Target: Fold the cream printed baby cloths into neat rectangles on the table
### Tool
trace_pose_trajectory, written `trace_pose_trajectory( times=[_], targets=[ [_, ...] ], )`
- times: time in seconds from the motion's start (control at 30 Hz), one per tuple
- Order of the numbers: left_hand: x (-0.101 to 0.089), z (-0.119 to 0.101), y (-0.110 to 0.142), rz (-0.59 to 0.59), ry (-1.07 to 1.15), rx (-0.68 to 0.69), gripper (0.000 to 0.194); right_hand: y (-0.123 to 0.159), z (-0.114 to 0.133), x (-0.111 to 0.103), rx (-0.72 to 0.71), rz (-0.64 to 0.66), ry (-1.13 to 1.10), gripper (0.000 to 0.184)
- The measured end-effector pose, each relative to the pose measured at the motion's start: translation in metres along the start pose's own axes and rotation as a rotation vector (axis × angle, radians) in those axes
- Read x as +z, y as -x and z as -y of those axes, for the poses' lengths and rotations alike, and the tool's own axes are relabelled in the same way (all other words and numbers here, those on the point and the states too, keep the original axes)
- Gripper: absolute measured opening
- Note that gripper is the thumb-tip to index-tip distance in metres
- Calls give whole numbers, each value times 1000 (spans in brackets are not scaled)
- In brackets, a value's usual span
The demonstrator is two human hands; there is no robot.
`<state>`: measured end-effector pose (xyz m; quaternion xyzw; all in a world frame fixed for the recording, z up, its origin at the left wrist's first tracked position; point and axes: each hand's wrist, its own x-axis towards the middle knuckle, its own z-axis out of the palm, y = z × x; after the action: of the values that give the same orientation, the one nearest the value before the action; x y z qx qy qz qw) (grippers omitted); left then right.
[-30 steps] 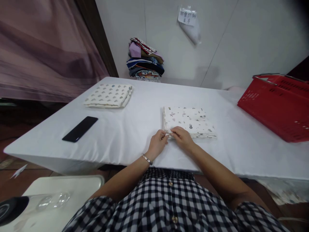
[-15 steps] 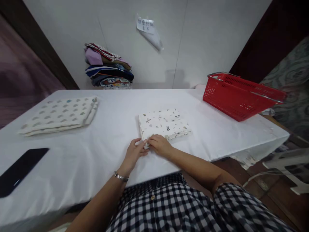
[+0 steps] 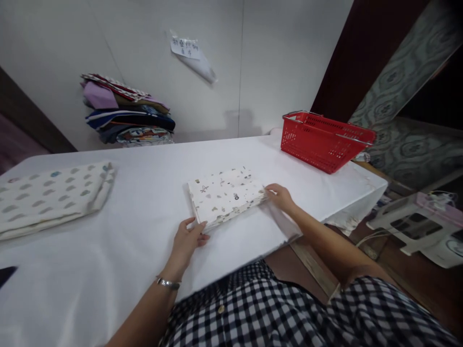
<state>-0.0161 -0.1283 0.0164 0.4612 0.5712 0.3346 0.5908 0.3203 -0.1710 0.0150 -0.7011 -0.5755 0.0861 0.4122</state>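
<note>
A folded white cloth with small printed figures (image 3: 224, 195) lies on the white-covered table (image 3: 152, 212) in front of me. My left hand (image 3: 188, 238) rests at its near left corner, fingers loosely spread and touching the edge. My right hand (image 3: 280, 196) is at the cloth's right corner, fingertips pinched on the edge of the fabric.
A second folded cloth with grey and blue dots (image 3: 50, 195) lies at the far left. A red plastic basket (image 3: 325, 140) stands at the table's right end. A pile of folded clothes (image 3: 125, 111) sits against the wall. A black phone's corner (image 3: 5, 274) shows at the left edge.
My head turned right, so the scene shifted left. My right hand slid from the cloth's near left corner to its right corner. My left hand stayed at the near left corner.
</note>
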Motion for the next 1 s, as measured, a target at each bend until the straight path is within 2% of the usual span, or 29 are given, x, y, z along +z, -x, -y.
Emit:
trace_pose_trajectory(
  times=[0.07,0.1,0.17,0.43,0.63,0.7,0.83,1.0],
  targets=[
    [0,-1,0,-2,-12,5,60,-8,-12,-17,357,32,-87,13],
    [1,-1,0,-3,-16,8,60,-11,-15,-21,469,74,-128,13],
    [1,-1,0,-7,-21,6,61,-17,-14,-24,564,168,-183,17],
    [0,0,0,9,-16,13,66,-41,9,-23,714,515,-201,33],
    [0,-3,2,-1,-31,7,66,-52,16,-23,779,635,-149,35],
    [1,-3,2,-3,-32,7,67,-51,14,-21,733,598,-132,33],
    [2,0,2,-22,-26,36,64,-46,6,-14,613,441,-64,35],
    [3,1,1,-23,-32,39,63,-38,6,-11,624,440,0,38]
  ],
)
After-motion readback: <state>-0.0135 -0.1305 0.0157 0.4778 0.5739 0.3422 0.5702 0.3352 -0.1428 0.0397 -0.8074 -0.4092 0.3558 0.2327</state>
